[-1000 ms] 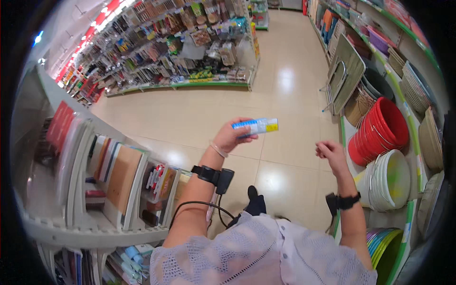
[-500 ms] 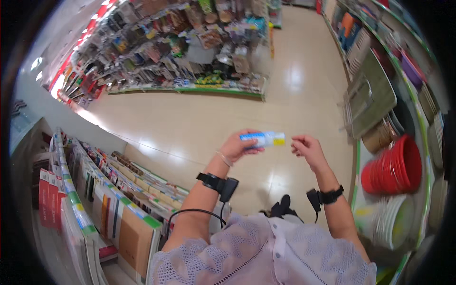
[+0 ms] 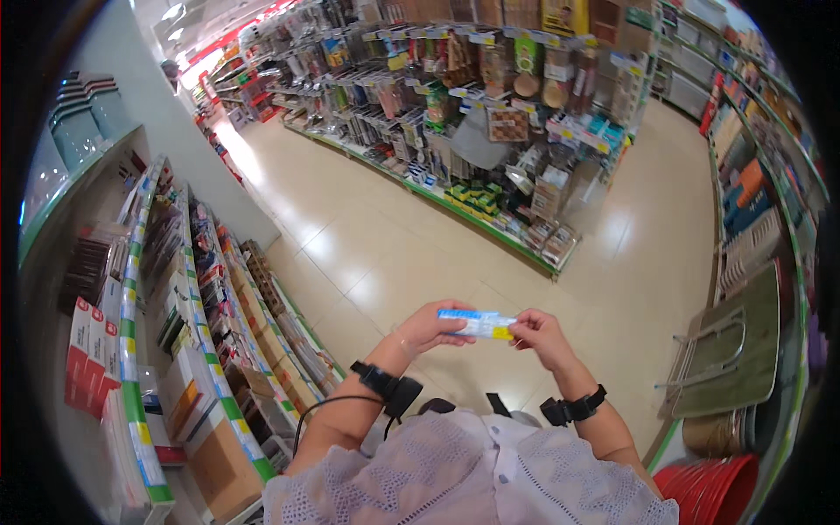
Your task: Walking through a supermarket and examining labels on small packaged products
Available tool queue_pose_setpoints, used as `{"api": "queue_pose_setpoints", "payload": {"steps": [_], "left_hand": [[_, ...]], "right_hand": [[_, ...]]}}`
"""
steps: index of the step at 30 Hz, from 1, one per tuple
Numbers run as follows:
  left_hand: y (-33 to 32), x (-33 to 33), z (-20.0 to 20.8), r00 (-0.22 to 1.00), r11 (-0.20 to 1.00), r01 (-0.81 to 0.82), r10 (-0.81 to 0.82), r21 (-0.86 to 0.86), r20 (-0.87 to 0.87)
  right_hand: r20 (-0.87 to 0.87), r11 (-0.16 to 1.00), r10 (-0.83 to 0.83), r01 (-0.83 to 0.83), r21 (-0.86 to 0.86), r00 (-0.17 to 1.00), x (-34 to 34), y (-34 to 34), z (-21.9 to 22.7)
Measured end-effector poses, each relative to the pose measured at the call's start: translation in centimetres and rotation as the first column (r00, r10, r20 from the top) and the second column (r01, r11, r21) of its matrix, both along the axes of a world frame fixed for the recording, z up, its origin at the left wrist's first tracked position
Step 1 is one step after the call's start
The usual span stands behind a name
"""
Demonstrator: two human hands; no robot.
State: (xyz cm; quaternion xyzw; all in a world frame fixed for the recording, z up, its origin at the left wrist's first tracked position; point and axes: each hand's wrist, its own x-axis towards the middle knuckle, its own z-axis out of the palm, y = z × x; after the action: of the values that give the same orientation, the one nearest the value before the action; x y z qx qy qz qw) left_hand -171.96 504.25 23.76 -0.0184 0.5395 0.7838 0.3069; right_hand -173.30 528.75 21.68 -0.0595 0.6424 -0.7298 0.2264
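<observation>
A slim blue-and-white packet [image 3: 481, 324] with a yellow patch is held out level in front of my chest. My left hand [image 3: 426, 327] is closed round its left end, thumb on top. At the other end, by the yellow patch, the fingertips of my right hand [image 3: 542, 336] pinch the packet's edge. Whether it is a box or a wrapped pack is too small to tell. Each forearm wears a black strapped device, and a cable runs from the left one.
Left of me stand shelves [image 3: 232, 429] of flat goods and red boxes [image 3: 90, 354]. Ahead, past the tiled floor [image 3: 376, 249], is a display rack [image 3: 472, 206] of hanging packs. To the right are a folding table [image 3: 731, 346] and stacked red buckets [image 3: 713, 490] along a shelf.
My right hand has moved left and now grips the packet's right end; earlier it was apart from it. The view has tilted up and turned left, showing more of the aisle ahead.
</observation>
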Motion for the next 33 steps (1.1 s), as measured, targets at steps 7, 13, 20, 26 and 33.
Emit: {"api": "queue_pose_setpoints", "payload": {"steps": [7, 13, 20, 26, 33], "left_hand": [[-12.8, -5.1, -4.2, 0.971, 0.967, -0.237, 0.232, 0.092, 0.063], [-26.8, -10.6, -5.7, 0.897, 0.890, -0.443, 0.439, 0.111, 0.062], [-39.3, -20.0, -3.7, 0.898, 0.889, -0.439, 0.430, 0.128, 0.092], [-46.1, -31.0, -4.8, 0.915, 0.911, -0.400, 0.393, 0.096, 0.085], [-56.4, -43.7, -3.7, 0.901, 0.904, -0.426, 0.421, 0.026, 0.101]], "right_hand": [[0.035, 0.955, 0.287, -0.288, 0.066, 0.957, -11.7, -14.5, -3.0], [0.031, 0.922, 0.382, -0.383, 0.061, 0.924, -19.7, -30.4, -4.9], [0.031, 0.903, 0.416, -0.417, 0.106, 0.909, -29.8, -43.4, -2.4], [0.264, 0.924, 0.369, -0.382, -0.004, 0.891, -39.0, -48.5, -3.4], [0.144, 0.904, 0.426, -0.428, -0.015, 0.893, -52.7, -59.2, -4.3]]}}
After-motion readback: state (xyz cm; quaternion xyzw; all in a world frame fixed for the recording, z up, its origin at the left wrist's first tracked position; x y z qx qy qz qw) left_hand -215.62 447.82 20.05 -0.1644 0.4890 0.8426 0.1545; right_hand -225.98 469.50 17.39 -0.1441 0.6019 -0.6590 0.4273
